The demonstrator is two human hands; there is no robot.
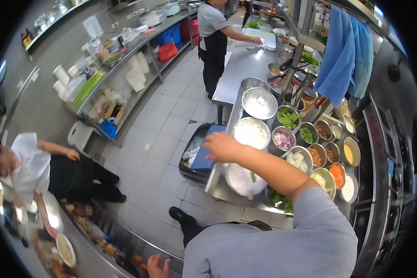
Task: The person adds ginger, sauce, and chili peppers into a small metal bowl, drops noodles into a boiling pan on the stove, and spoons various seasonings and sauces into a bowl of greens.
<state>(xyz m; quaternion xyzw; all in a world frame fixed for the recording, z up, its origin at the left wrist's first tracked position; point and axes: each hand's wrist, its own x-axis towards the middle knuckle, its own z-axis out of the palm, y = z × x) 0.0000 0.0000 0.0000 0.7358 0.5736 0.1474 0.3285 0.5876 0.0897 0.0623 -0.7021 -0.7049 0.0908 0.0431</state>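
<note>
Co-worker [25, 171] at far left, one hand at an oval plate [66, 250] | my left hand [158, 267], low, fingers loosely bent, grip unclear | black bin [194, 155] | my right hand [219, 146], fingers loosely parted, palm hidden, over the counter edge | white-filled bowl [251, 133] just beside it | chopped onion tub [283, 140] farther right.

Bright indoor light, glare on steel, fisheye-warped edges, black corners, slight blur.
</note>
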